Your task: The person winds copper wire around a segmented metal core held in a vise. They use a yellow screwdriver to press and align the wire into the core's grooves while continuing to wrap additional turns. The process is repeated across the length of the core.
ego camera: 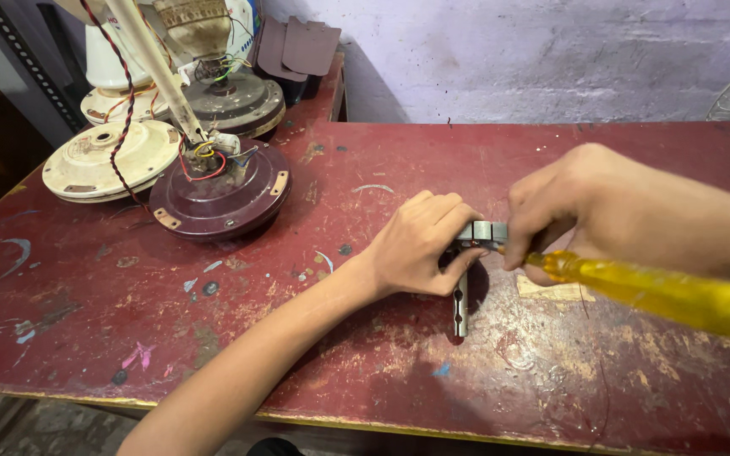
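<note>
Two hands on a metal part near the table's (pixel 86 338) front-right edge
Left hand (pixel 420 249) pinches the shafted metal part (pixel 463 287), shaft pointing toward the front edge; right hand (pixel 601 207) grips a yellow-handled screwdriver (pixel 661 291), tip at the part's top

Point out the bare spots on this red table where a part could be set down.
Free: the table's stretch behind both hands up to the purple wall, and the near-left area before the maroon fan motor. Crowded: the far-left corner of fan motors, and around the left hand, right hand, metal part, yellow screwdriver.
</note>
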